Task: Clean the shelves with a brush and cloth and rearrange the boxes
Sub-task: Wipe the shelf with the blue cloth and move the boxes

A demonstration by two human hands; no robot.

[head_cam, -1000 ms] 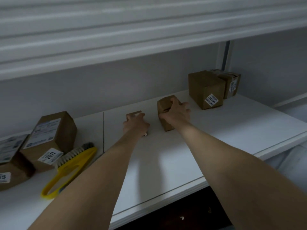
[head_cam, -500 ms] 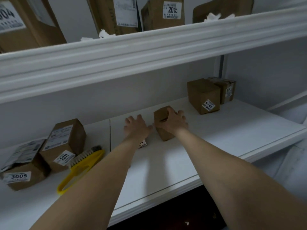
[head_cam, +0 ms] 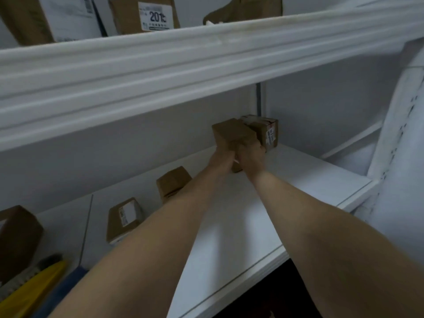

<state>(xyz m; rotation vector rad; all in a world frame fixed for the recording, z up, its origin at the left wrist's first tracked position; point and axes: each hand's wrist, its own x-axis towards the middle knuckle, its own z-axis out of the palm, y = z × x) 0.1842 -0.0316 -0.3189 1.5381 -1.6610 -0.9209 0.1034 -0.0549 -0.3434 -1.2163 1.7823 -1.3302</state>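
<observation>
The cardboard box point(head_cam: 231, 131) stands far back on the lower shelf point(head_cam: 286, 193), near the right end of it, with one corner turned toward the camera and its plain brown top in view. Both hands hold it low on its near faces. The left hand point(head_cam: 223, 157) is on the left near face and the right hand point(head_cam: 252, 152) on the right near face. The hands are pressed close side by side, with fingers curled against the cardboard, though blur hides the fingertips. A sliver of white shows between the hands at the bottom of the box. Directly behind this box and touching it, or very nearly so, sits a taped box point(head_cam: 266, 130) with a white label on its side, close to the back wall. To the left of the held box and nearer the camera is a small box point(head_cam: 173, 182), partly covered by the left forearm. Further left of that lies a flat box point(head_cam: 125, 216) with a white label on top. Well to the left of the held box, at the edge of the view, a dark brown box point(head_cam: 18, 235) stands above a brush point(head_cam: 29, 292) with a yellow handle and pale bristles. A blue object point(head_cam: 62, 292), too blurred to identify, lies just beside the brush. Above the held box runs the white moulded edge of the upper shelf point(head_cam: 160, 65), which carries more cartons, one of them a labelled carton point(head_cam: 146, 14) marked with large digits.
</observation>
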